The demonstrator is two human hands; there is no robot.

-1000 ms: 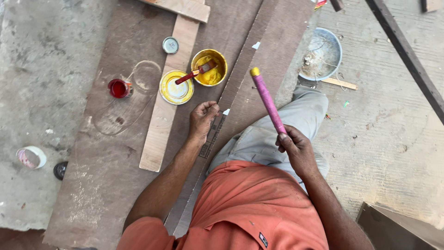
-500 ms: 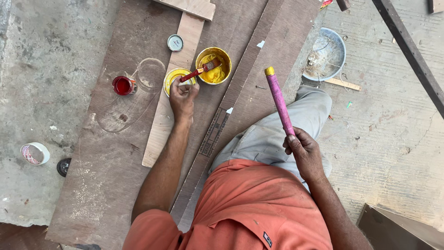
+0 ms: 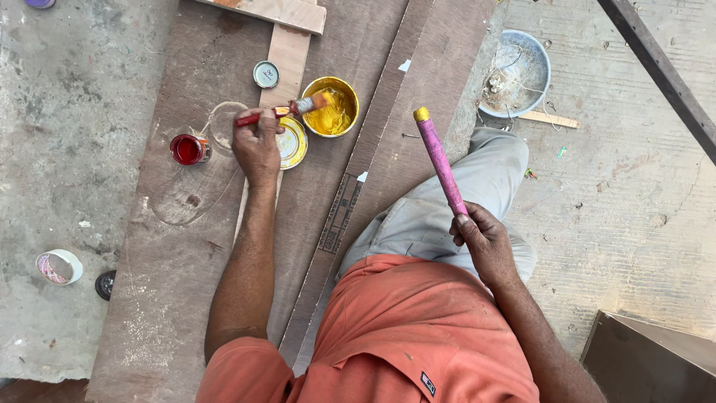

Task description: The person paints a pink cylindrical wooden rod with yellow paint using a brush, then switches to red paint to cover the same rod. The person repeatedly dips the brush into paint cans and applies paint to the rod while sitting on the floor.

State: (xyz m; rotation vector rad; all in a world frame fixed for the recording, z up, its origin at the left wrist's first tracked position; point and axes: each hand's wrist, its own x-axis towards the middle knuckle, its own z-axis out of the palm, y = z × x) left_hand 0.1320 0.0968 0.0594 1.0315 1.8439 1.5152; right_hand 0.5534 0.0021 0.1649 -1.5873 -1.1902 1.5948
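The left hand (image 3: 256, 147) is closed around the red handle of a paintbrush (image 3: 283, 112), its yellow-loaded bristles resting at the rim of an open tin of yellow paint (image 3: 330, 107). Half a second ago this hand was only reaching the brush; 1 second ago it rested lower on the board. The right hand (image 3: 482, 239) grips the lower end of a pink stick with a yellow tip (image 3: 438, 159), held upright over the person's grey trouser leg, much as before. Under the left hand lies the tin's yellow lid (image 3: 291, 143) on a pale wooden strip (image 3: 286, 56). A small red paint pot (image 3: 187, 149) stands just left of it, a small round lid (image 3: 266, 74) above. All sit on brown boards (image 3: 164, 246) on the concrete floor. A grey basin (image 3: 518, 72) lies well to the right.
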